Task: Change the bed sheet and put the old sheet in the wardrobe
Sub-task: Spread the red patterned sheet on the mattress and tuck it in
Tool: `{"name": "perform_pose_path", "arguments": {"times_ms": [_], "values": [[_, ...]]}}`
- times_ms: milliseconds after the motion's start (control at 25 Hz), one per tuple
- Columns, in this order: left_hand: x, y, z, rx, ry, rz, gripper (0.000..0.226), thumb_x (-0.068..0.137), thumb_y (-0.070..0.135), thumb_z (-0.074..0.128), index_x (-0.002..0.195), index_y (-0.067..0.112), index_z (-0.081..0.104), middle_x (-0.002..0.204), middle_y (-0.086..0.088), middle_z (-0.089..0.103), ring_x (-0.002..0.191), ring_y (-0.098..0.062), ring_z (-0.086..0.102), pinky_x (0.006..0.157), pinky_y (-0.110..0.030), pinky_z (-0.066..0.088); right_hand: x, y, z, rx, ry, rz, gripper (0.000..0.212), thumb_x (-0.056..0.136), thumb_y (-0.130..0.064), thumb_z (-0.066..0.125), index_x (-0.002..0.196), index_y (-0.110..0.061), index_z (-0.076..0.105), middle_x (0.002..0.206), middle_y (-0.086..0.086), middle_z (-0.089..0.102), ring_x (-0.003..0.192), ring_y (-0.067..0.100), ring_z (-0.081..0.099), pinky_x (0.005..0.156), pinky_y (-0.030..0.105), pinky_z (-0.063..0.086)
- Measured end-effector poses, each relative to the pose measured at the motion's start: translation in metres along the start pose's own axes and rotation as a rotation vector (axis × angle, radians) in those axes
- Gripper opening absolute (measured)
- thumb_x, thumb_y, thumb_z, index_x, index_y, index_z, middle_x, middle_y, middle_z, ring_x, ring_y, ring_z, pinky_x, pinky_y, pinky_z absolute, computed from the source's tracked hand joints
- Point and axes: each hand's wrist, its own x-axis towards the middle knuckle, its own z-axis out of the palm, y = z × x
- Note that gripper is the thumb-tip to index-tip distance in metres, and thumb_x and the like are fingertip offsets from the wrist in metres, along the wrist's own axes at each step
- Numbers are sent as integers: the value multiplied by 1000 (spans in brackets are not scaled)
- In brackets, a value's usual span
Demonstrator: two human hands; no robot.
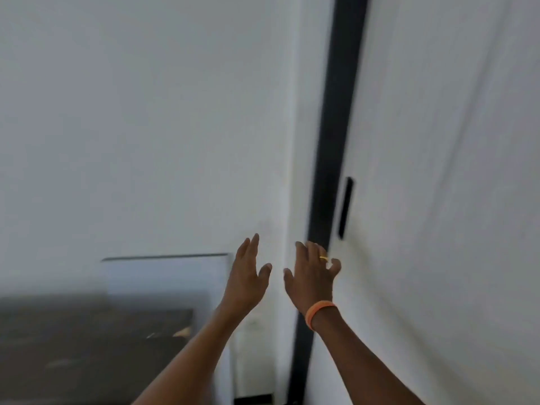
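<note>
Both hands are raised near the lower centre of the frame, fingers straight and spread, each grip wide and holding nothing. The left hand (248,276) hovers before the white wall (131,127). The right hand (314,273), wearing a ring and an orange wristband (318,312), is near the wardrobe door (438,171) with its black handle (345,208). No sheet shows.

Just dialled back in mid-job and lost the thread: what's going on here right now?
A person stands facing a white wardrobe door, both arms raised toward it. The left hand and the right hand are open and hold nothing; no sheet is in view. The right hand is close to the door's dark edge strip, below the black recessed handle, not yet on it. The picture is blurred. The door looks shut.
</note>
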Motion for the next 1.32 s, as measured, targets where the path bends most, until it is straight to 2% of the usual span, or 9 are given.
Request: {"name": "perform_pose_path", "arguments": {"times_ms": [120, 240, 320, 440, 560, 760, 880, 1120, 1320], "values": [[-82, -49, -79, 129, 127, -266, 72, 97, 24, 56, 157, 20, 16, 163, -5, 19, 151, -19, 15, 121, -35, 19, -50, -78, 13, 159, -257, -139, 58, 88, -41, 58, 138, -18, 40, 137, 6, 45, 130, 30, 39, 101, 54, 28], [-201, -83, -162, 213, 324, -511, 68, 96, 23, 58, 155, 15, 24, 158, -8, 27, 148, -20, 23, 119, -31, 21, -129, -174, 9, 314, -415, -340, 53, 88, -43, 56, 134, -21, 42, 132, 3, 50, 122, 26, 47, 97, 48, 32], [-294, -95, -205, 257, 482, -673, 63, 94, 20, 61, 150, 10, 33, 150, -12, 39, 140, -25, 38, 114, -31, 31, -196, -233, -5, 452, -490, -495, 54, 85, -43, 58, 133, -22, 45, 129, 1, 54, 117, 24, 52, 95, 46, 35], [-439, -84, -245, 248, 627, -890, 56, 94, 20, 63, 145, 12, 42, 141, -11, 48, 121, -25, 55, 102, -34, 46, -308, -293, -37, 595, -655, -677, 52, 86, -39, 58, 133, -21, 44, 126, -1, 57, 115, 23, 54, 95, 45, 34], [-604, -46, -277, 249, 856, -1098, 52, 93, 18, 65, 142, 13, 47, 140, -9, 50, 111, -22, 60, 90, -30, 50, -443, -331, -86, 625, -809, -911, 51, 87, -40, 56, 134, -22, 43, 125, -4, 61, 116, 22, 55, 95, 42, 31], [-855, 51, -299, 307, 1235, -1390, 48, 91, 14, 65, 137, 8, 51, 135, -12, 55, 104, -22, 63, 88, -27, 48, -660, -346, -184, 655, -986, -1164, 50, 87, -43, 57, 132, -24, 43, 124, -4, 63, 115, 21, 57, 94, 40, 31], [-976, 108, -295, 361, 1375, -1518, 55, 89, 17, 66, 140, 7, 47, 137, -13, 53, 115, -27, 59, 99, -37, 48, -783, -332, -255, 679, -1086, -1300, 51, 86, -42, 59, 131, -24, 44, 124, -3, 63, 114, 21, 57, 93, 40, 31], [-1127, 188, -296, 302, 1627, -1602, 58, 90, 20, 66, 142, 9, 44, 139, -12, 49, 118, -27, 56, 102, -39, 46, -959, -323, -378, 788, -1135, -1536, 51, 85, -41, 61, 131, -23, 46, 124, -2, 61, 114, 21, 58, 90, 37, 30], [-1252, 244, -293, 240, 1848, -1694, 56, 93, 17, 64, 143, 8, 42, 143, -12, 46, 120, -27, 56, 100, -33, 45, -1112, -328, -466, 815, -1342, -1613, 49, 86, -38, 62, 129, -22, 47, 124, 0, 62, 114, 22, 57, 86, 36, 25]]}}
